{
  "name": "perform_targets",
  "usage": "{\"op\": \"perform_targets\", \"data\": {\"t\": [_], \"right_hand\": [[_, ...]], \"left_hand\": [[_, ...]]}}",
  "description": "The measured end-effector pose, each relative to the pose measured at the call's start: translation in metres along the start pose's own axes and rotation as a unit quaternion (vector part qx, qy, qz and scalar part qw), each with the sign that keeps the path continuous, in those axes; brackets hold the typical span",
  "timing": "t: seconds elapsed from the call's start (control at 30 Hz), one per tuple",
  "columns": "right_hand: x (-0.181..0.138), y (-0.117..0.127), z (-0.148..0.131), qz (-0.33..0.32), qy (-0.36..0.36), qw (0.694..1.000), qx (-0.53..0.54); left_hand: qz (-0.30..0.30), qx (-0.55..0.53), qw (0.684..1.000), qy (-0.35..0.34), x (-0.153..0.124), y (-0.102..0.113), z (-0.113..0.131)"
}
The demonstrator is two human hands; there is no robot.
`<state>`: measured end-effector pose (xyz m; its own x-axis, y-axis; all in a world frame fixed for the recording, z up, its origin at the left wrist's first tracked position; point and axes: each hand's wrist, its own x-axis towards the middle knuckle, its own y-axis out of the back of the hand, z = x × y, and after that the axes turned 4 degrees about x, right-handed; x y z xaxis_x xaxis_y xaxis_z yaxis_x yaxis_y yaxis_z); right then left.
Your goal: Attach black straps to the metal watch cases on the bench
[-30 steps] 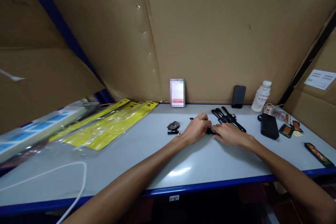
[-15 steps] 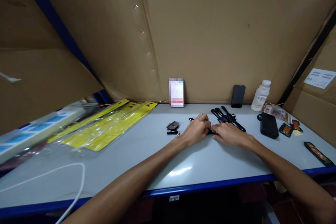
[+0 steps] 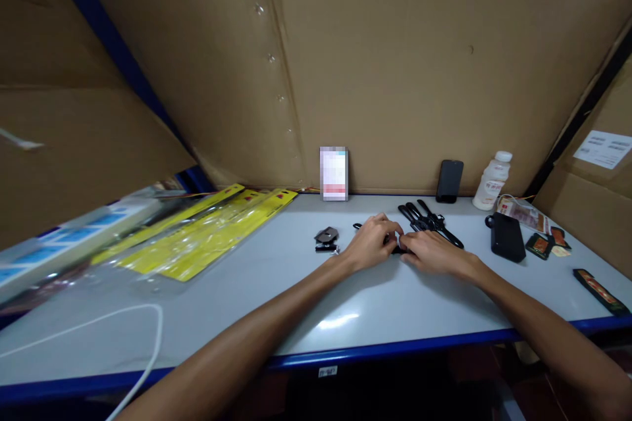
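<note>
Near the middle of the table, my left hand (image 3: 374,241) is closed around a black tool that looks like a spokeshave (image 3: 357,226). One handle end sticks out behind the hand, and most of the tool is hidden. My right hand (image 3: 428,251) has its fingers bent onto the same spokeshave from the right, with fingertips close to the left thumb and index finger. Just behind the right hand lies a group of several similar black spokeshaves (image 3: 423,217). Small black flat metal parts (image 3: 326,237) lie in a little pile left of my left hand.
Yellow-carded clear plastic packages (image 3: 197,243) and a long blue-and-white box (image 3: 64,243) lie left. A lit phone (image 3: 334,174), a dark phone (image 3: 449,181) and a bottle (image 3: 492,181) stand at the back. A black case (image 3: 507,237) lies right. A white cable (image 3: 158,322) crosses the front left.
My left index finger has lifted and arched, opening a small gap above the thumb. The right hand stays almost in place, and the view has shifted slightly.
</note>
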<state>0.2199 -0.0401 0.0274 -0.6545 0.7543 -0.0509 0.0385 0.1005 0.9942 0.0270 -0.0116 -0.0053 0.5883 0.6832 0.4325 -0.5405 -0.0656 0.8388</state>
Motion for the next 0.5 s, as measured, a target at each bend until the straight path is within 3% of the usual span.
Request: {"op": "perform_targets", "data": {"t": [0.13, 0.33, 0.5], "right_hand": [[0.0000, -0.0005, 0.0006, 0.008, 0.001, 1.000, 0.005], [-0.0003, -0.0007, 0.0004, 0.004, -0.011, 1.000, 0.001], [-0.0009, -0.0003, 0.0002, 0.003, -0.011, 1.000, 0.003]], "left_hand": [[0.004, 0.055, 0.998, 0.033, -0.0007, 0.0001, 0.0006], [-0.014, 0.143, 0.989, 0.021, -0.0009, 0.0005, -0.0002], [-0.020, 0.119, 0.993, 0.015, -0.0012, 0.0010, -0.0035]]}}
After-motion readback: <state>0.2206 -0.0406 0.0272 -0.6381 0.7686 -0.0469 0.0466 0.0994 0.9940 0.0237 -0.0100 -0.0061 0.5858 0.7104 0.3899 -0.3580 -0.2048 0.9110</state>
